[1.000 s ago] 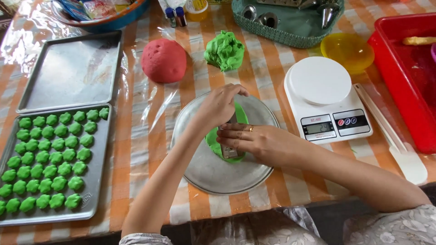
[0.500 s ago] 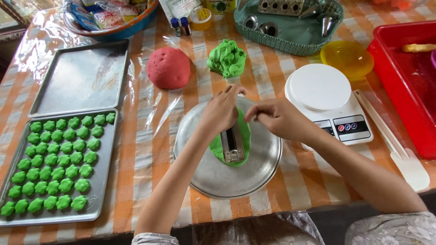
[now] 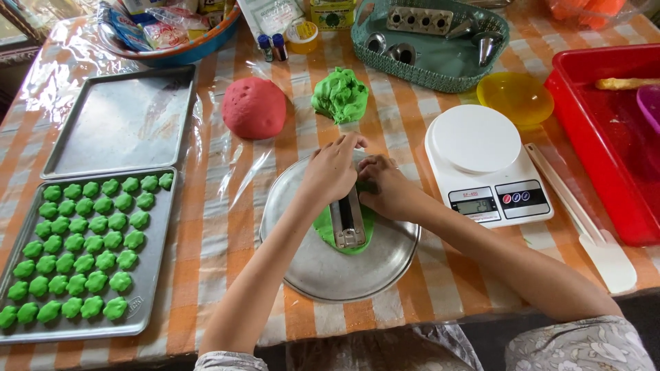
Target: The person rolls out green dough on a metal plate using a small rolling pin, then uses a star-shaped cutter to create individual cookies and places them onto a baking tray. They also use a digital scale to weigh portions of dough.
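A round metal plate (image 3: pixel 323 275) lies in front of me with a flattened strip of green dough (image 3: pixel 326 231) on it. A small rectangular metal cutter (image 3: pixel 348 221) stands pressed into that dough. My left hand (image 3: pixel 331 172) covers the far end of the cutter and dough, fingers curled down. My right hand (image 3: pixel 387 189) presses against the dough beside the cutter's right side. Both hands touch each other above the strip. Beyond the plate sit a lump of green dough (image 3: pixel 339 95) and a red dough ball (image 3: pixel 254 107).
A tray (image 3: pixel 141 308) at left holds several green shaped pieces; an empty tray (image 3: pixel 124 120) lies behind it. A white kitchen scale (image 3: pixel 485 165), a white spatula (image 3: pixel 598 244), a yellow bowl (image 3: pixel 515 96), a red tub (image 3: pixel 605 130) and a green basket (image 3: pixel 440 62) stand to the right and back.
My hands moved from the middle of the dough to its far end and came together. The metal cutter, hidden a second ago, now shows standing in the strip.
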